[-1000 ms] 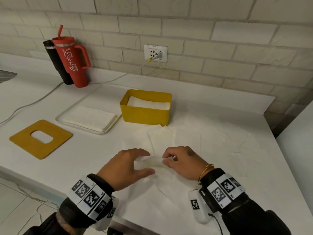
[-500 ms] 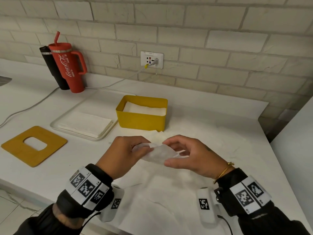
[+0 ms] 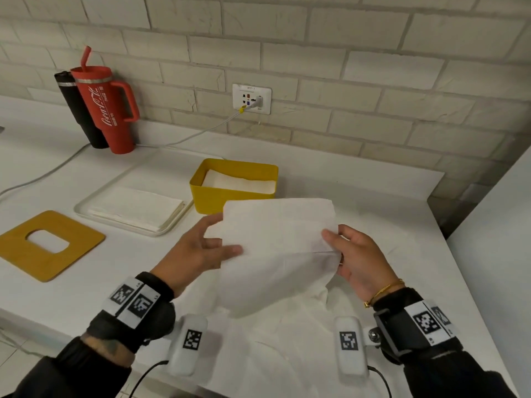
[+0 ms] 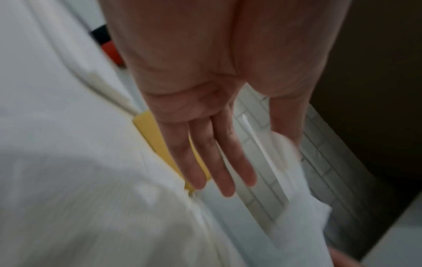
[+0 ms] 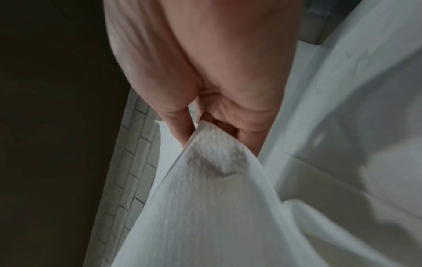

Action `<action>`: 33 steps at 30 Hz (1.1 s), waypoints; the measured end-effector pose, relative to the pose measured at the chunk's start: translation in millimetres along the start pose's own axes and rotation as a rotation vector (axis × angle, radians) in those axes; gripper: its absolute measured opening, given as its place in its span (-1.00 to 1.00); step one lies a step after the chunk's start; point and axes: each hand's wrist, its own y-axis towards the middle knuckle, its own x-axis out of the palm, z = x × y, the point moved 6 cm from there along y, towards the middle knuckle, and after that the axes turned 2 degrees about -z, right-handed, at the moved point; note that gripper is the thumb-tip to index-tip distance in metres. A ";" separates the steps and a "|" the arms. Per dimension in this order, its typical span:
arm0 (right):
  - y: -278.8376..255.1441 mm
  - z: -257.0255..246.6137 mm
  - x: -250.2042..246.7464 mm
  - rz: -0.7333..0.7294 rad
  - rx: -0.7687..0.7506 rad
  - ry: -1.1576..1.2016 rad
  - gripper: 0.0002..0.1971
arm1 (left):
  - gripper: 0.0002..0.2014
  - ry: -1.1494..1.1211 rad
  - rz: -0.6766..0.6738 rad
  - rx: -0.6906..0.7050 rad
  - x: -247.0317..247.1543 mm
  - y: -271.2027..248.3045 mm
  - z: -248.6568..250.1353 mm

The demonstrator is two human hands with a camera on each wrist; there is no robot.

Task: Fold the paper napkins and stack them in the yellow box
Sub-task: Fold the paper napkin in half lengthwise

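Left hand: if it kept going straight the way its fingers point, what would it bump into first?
Probably the yellow box: the left hand points its straight fingers toward the box's near wall, though depth is unclear.

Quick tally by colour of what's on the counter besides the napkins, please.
Yellow: 2, the yellow plastic box and the flat yellow board with a cut-out
Red: 1, the red handled tumbler with a straw
Black: 1, the black bottle behind it
White: 1, the white tray holding a napkin stack
Total: 5
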 end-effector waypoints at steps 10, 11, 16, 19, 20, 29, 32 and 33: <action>-5.0 2.1 -1.9 -0.030 -0.074 -0.019 -0.36 | -0.27 0.115 0.079 0.234 3.0 -3.6 8.1; -8.2 -3.4 1.7 -0.084 -0.116 -0.031 -0.30 | -0.32 0.137 0.082 0.256 0.7 -4.0 11.8; -12.1 -16.6 2.8 -0.144 -0.249 -0.200 -0.55 | -0.72 0.117 0.122 0.288 -8.2 -7.3 26.4; -9.4 -12.8 0.2 -0.120 -0.227 -0.329 -0.70 | -0.91 0.183 0.165 0.279 -12.3 -6.3 28.0; -8.2 -10.9 -0.7 -0.107 -0.220 -0.391 -0.73 | -0.93 0.219 0.168 0.281 -12.3 -7.1 29.4; -24.5 -34.1 69.6 -0.204 -0.468 -0.924 -0.52 | -0.96 0.584 0.182 0.499 4.3 -17.4 61.4; -15.4 -40.3 81.8 -0.208 -0.476 -0.798 -0.81 | -0.91 0.618 0.203 0.571 6.0 -21.7 73.8; -12.0 -40.4 81.4 -0.198 -0.474 -0.766 -0.85 | -0.86 0.621 0.230 0.605 4.3 -23.2 76.7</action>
